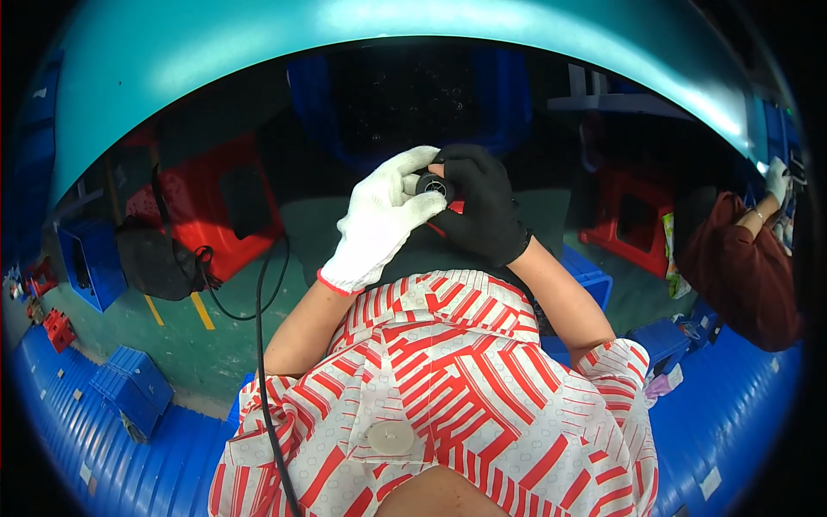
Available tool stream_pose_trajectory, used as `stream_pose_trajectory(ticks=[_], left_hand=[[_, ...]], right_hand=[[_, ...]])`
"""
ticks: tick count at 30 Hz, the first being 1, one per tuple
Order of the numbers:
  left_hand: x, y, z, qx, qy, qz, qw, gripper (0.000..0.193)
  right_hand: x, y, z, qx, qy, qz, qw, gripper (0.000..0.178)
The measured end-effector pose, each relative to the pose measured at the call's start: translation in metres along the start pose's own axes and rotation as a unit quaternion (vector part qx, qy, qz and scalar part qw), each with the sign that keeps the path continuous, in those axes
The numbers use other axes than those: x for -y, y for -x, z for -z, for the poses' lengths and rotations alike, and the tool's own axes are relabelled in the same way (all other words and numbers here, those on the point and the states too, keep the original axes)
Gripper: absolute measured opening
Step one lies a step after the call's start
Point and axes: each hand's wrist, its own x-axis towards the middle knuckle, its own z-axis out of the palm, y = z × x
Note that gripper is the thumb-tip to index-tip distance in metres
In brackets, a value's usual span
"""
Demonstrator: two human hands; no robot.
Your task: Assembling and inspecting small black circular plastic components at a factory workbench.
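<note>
Between my hands is a small black round part [434, 187] with a pale spoked centre, like a little wheel. My left hand [376, 222], in a white knit glove, closes its fingers and thumb around the part's left side. From the right, my right hand [484, 205], in a black glove with a bare fingertip showing, curls against the same part. A bit of red [457, 207] shows below the right fingers; I cannot make out what it belongs to. The right palm hides much of the part's far side.
A teal table [258, 52] curves across the far side. Under it stands a blue crate [312, 103] of dark, indistinct contents. Red stools [250, 246] [607, 224] stand on both sides. A black cable [260, 345] hangs at left. A co-worker [732, 267] sits at far right.
</note>
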Motion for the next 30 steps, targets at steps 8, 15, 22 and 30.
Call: stream_pose_trajectory(ticks=[8,15,22,30], left_hand=[[0.0,-0.003,0.004,0.012,-0.026,0.011,1.0,0.054],[0.007,-0.004,0.013,0.011,0.076,0.03,0.997,0.043],[0.026,-0.006,0.033,-0.022,0.149,0.01,0.989,0.04],[0.037,-0.01,0.039,-0.049,0.11,0.037,0.992,0.036]], right_hand=[[0.001,-0.003,0.002,0.009,0.003,-0.009,1.0,0.043],[-0.005,0.001,0.003,0.04,-0.073,-0.081,0.993,0.047],[-0.002,-0.012,0.016,0.038,0.083,-0.136,0.986,0.059],[0.035,-0.064,0.081,-0.071,0.146,0.169,0.972,0.029]])
